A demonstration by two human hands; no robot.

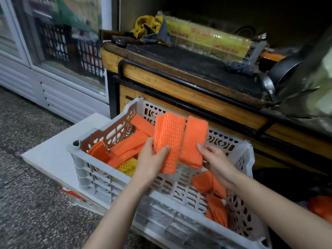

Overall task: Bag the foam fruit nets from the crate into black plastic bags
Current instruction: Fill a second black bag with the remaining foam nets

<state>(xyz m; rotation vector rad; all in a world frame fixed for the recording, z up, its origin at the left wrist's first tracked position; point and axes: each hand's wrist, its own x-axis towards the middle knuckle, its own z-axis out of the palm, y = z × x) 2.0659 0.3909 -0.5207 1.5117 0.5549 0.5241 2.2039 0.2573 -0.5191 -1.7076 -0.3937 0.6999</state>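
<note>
A white perforated plastic crate [100, 178] sits on a white slab [53, 150] over a speckled stone floor [36, 194], in front of a worn wooden counter [179, 83] and near a white glass-door fridge [53, 51]. Above the crate, the left hand [152, 159] grips a stack of flat orange foam mesh nets [168, 139] and the right hand [213, 159] pinches a second stack [194, 141]. The two stacks are side by side, long axes pointing away from the person. Ribbed, strip-shaped loose orange nets [129, 144] and a yellow foam net [127, 166] lie inside the crate.
</note>
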